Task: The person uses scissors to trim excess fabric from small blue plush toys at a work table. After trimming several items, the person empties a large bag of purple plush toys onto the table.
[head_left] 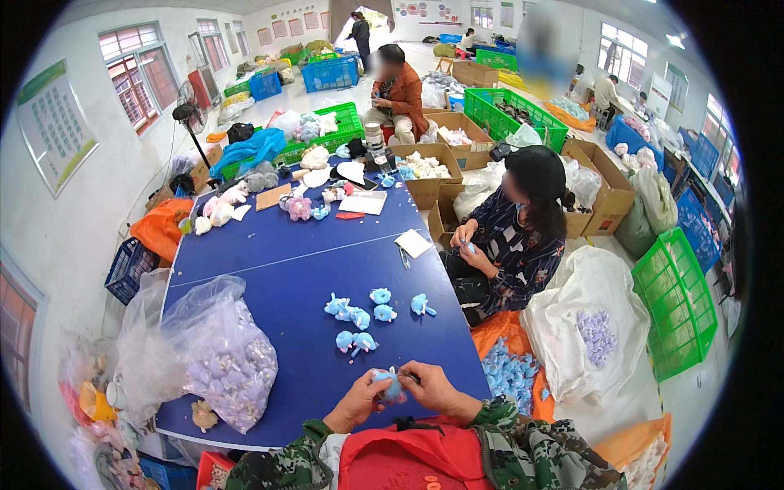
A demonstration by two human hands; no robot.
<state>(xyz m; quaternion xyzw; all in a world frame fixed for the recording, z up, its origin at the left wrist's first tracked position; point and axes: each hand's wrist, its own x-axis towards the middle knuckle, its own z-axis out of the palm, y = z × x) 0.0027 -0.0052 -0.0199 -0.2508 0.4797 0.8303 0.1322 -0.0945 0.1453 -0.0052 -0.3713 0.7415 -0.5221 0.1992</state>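
Note:
A small light-blue plush toy [389, 384] sits between both my hands at the near edge of the blue table [286, 269]. My left hand [359, 400] grips the toy from the left. My right hand [427, 386] pinches it from the right, fingers closed at its side; whether it also holds a needle I cannot tell. Several finished blue plush toys [363, 314] lie on the table just beyond my hands.
A clear plastic bag of pale purple plush pieces [220, 355] lies at the table's near left. A seated person [510, 237] works at the right edge. White sacks [592, 327], green crates [678, 302] and cardboard boxes [608, 192] crowd the floor to the right.

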